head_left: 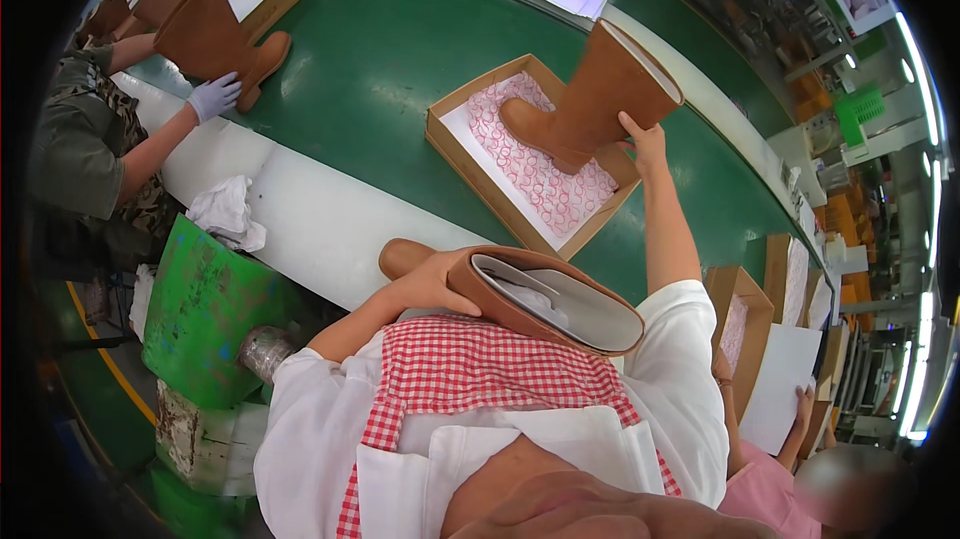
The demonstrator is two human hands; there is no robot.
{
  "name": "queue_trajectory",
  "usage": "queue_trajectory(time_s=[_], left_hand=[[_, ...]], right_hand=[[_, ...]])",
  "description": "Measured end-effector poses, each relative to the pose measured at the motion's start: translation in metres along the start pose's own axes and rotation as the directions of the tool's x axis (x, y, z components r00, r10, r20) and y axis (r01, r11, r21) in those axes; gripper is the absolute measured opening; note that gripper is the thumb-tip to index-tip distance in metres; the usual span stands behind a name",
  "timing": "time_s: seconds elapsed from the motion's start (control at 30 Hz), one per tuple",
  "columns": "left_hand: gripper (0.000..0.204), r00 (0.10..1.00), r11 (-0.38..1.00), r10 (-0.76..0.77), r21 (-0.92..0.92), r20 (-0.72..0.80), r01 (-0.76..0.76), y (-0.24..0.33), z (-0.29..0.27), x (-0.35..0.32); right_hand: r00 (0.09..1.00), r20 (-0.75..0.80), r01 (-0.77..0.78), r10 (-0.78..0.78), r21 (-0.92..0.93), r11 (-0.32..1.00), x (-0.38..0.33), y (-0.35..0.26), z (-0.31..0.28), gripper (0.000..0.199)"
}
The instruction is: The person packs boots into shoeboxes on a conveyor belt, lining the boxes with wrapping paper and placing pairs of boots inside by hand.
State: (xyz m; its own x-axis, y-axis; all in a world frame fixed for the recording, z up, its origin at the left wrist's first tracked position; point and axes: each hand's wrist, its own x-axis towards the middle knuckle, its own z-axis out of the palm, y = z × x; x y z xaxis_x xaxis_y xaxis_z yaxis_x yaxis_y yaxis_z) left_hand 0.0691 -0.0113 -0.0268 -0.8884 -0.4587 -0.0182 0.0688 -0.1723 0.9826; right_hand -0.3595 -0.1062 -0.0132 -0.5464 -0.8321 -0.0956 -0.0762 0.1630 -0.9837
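Observation:
My right hand (645, 144) grips a tall brown boot (600, 89) near its top and holds it over an open cardboard box (482, 171), toe to the left. Pink-and-white patterned paper (560, 201) lines that box. Against my chest, my left hand (435, 284) is closed around the shaft of a second brown boot (500, 309). This boot lies on its side with its pale inside facing me, and something white shows within the opening. Its toe points left, over the white table edge.
The box sits on a green conveyor belt (350, 69). At left, a co-worker's gloved hand (214, 97) touches another brown boot (215, 34). Green machinery (210, 309) stands at my left; more boxes (740, 329) and another person in pink (765, 494) are at right.

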Motion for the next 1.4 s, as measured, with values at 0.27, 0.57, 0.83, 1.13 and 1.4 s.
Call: queue_trajectory(time_s=[0.27, 0.57, 0.83, 1.13, 1.4], left_hand=[[0.076, 0.998, 0.998, -0.065, 0.010, -0.026, 0.065, -0.041, -0.003, -0.002], [0.057, 0.994, 1.000, -0.004, 0.023, -0.108, 0.006, -0.035, 0.001, 0.017], [0.049, 0.976, 0.974, 0.202, 0.120, -0.081, -0.192, 0.004, 0.017, 0.057], [0.043, 0.955, 0.948, 0.276, 0.134, 0.105, -0.289, 0.039, 0.080, 0.118], [0.027, 0.946, 0.949, 0.174, 0.305, -0.275, -0.086, 0.003, 0.029, 0.126]], right_hand=[[0.905, -0.194, 0.352, -0.378, -0.160, 0.922, -0.067, -0.044, 0.045, 0.036], [0.872, -0.340, 0.309, -0.351, -0.173, 0.935, -0.142, 0.063, 0.049, 0.045], [0.992, 0.122, -0.011, -0.027, 0.298, 0.954, -0.250, 0.065, -0.016, 0.069], [0.920, -0.173, 0.378, -0.351, 0.154, 0.913, -0.329, 0.015, -0.036, 0.108], [0.783, -0.529, 0.453, -0.327, 0.123, 0.883, -0.319, -0.053, -0.113, 0.066]])
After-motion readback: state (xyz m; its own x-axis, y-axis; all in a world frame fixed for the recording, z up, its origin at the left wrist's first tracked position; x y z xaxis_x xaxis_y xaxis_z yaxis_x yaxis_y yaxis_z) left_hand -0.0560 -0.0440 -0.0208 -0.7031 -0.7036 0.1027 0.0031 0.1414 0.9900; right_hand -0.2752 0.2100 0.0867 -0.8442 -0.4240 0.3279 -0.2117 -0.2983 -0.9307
